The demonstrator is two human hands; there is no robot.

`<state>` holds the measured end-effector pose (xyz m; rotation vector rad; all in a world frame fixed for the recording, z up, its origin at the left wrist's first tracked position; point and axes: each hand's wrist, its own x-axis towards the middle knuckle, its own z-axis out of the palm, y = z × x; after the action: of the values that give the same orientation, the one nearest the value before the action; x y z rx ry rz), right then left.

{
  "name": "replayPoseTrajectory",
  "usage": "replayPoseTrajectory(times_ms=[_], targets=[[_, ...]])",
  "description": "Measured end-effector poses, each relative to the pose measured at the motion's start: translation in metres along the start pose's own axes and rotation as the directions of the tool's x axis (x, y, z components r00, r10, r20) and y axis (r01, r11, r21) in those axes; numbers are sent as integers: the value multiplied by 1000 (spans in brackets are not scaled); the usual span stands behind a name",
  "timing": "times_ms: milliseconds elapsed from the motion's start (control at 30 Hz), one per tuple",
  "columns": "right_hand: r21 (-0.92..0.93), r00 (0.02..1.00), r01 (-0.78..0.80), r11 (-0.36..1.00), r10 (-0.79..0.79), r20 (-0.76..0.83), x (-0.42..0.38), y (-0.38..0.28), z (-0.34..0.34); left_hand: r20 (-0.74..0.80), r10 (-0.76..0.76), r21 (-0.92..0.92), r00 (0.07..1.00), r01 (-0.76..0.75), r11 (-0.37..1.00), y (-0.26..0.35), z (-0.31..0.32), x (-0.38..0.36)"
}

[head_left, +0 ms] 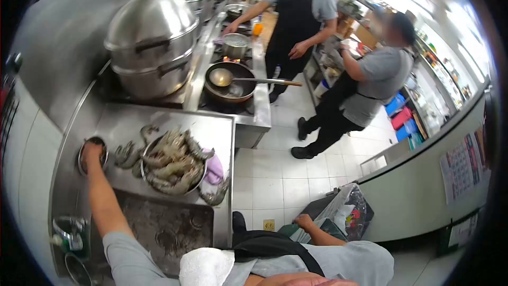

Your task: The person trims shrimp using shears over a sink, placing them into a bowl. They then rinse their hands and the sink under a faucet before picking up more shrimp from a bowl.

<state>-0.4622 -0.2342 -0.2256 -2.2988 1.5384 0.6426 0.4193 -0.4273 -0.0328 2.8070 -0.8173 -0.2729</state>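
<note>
My left hand (93,151) reaches into a small round metal container (106,160) at the left of the steel counter; its fingers are hidden inside. Beside it, a metal bowl (200,178) is heaped with large raw shrimp (174,159), and several more shrimp (126,154) lie around it on the steel. A purple cloth (214,170) is tucked by the bowl's right side. My right hand (304,221) hangs low at my other side near a bin with a clear plastic liner (344,209); its fingers cannot be made out.
A dark wet sink basin (174,228) lies below the bowl. Behind stand a large lidded steamer (151,42), a wok (230,92) with a ladle (221,77), and a pot (235,46) over flame. Two people in aprons (296,16) (381,69) stand beyond the stove.
</note>
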Motion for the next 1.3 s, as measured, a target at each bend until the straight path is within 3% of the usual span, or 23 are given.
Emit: replayPoseTrajectory(times_ms=[33, 67, 100, 167, 267, 333, 433, 467, 533, 600, 633, 667, 700, 767, 833, 867, 900, 933, 1000, 1033, 1133, 1233, 1300], targets=[[-139, 994, 68, 988, -54, 98, -7, 9, 18, 58, 16, 75, 998, -21, 997, -11, 14, 34], [109, 968, -150, 983, 124, 216, -10, 26, 49, 87, -22, 33, 996, 19, 999, -15, 22, 51], [322, 897, -370, 872, 244, 369, -6, 42, 86, 114, -66, -1, 991, 66, 998, -19, 26, 60], [432, 855, -456, 778, 249, 455, 7, 49, 103, 84, 37, -17, 996, -36, 999, -37, 16, 61], [209, 970, -85, 974, 34, 239, 27, 54, 76, 88, 8, -323, 996, 21, 946, -38, 1, 88], [3, 977, 164, 987, -162, 138, 34, 53, 52, 133, -63, -580, 989, 130, 805, -48, -8, 123], [-53, 964, 184, 982, -170, 205, 65, 48, 2, 224, -186, -857, 957, 285, 430, -94, -28, 135], [-32, 968, 177, 984, -168, 189, 78, 48, -5, 191, -100, -897, 977, 215, 386, -96, -45, 126], [330, 987, 38, 943, -87, 135, 109, 57, 15, 121, 53, -944, 991, 99, 314, -75, -94, 80], [768, 987, -136, 626, 15, 163, 147, 79, 74, 85, 166, -949, 982, 29, 313, -42, -144, 21], [859, 918, -398, 322, 129, 376, 136, 56, 33, 81, 209, -942, 975, 7, 336, -33, -163, 6], [819, 791, -572, -48, 234, 566, 115, 17, -37, 73, 314, -933, 946, -46, 356, -25, -180, -7], [860, 849, -506, 63, 214, 484, 122, 20, -21, 79, 356, -922, 931, -67, 380, -14, -200, -26], [897, 941, -338, 284, 118, 317, 130, 23, 9, -37, 521, -954, 853, -186, 237, 15, -231, -78], [915, 949, -303, 266, -3, 315, 119, 16, -5, -93, 614, -913, 783, -314, 262, 49, -256, -123], [778, 980, 63, 626, -186, 70, 117, 18, -3, -18, 650, -861, 760, -342, 376, 41, -266, -93], [412, 918, 396, 821, -351, -182, 117, 22, 3, -3, 669, -862, 743, -342, 376, 56, -283, -132], [197, 898, 439, 877, -424, -117, 123, 30, 15, -9, 748, -906, 663, -322, 275, 59, -285, -117], [280, 884, 465, 840, -423, -200, 134, 41, 48, -13, 701, -895, 713, -321, 310, 84, -302, -151], [91, 857, 508, 856, -493, -151, 152, 53, 80, -23, 714, -888, 699, -343, 307, 95, -308, -163], [76, 857, 493, 866, -469, -216, 150, 65, 108, -54, 717, -875, 695, -379, 301, 123, -318, -172], [99, 924, 382, 919, -378, -55, 141, 62, 87, -14, 808, -877, 589, -396, 273, 152, -322, -166], [106, 946, 319, 942, -323, 27, 130, 59, 75, -35, 801, -863, 597, -422, 277, 178, -323, -174]])
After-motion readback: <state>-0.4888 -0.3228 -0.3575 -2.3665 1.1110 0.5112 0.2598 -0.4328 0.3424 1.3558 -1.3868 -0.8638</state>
